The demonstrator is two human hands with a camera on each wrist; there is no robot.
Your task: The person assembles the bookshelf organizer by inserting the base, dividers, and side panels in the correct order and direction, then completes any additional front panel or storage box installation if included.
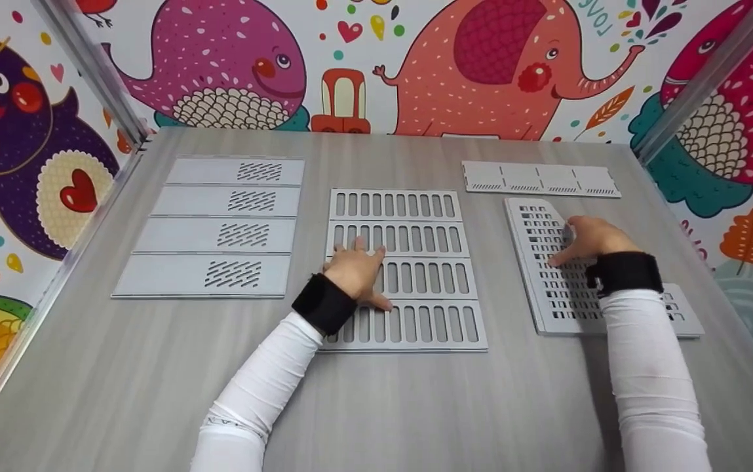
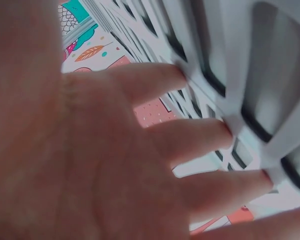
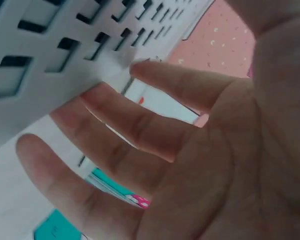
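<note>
A wide bare lane of table (image 1: 324, 157) is running between the vented panels (image 1: 179, 233) and the slotted panels (image 1: 425, 300), with the left forearm (image 1: 251, 387) crossing its near end. Between both forearms, the near tabletop is offering the broadest passage. A narrower lane is separating the slotted panels from the perforated panel (image 1: 563, 308), and the strip panel (image 1: 537, 178) is obstructing its far end. The left hand (image 1: 358, 272) is covering part of the slotted panels; the right hand (image 1: 589, 239) and right forearm (image 1: 655, 380) are obstructing the perforated panel's right side. The back wall (image 1: 376, 39) is bounding everything beyond.
</note>
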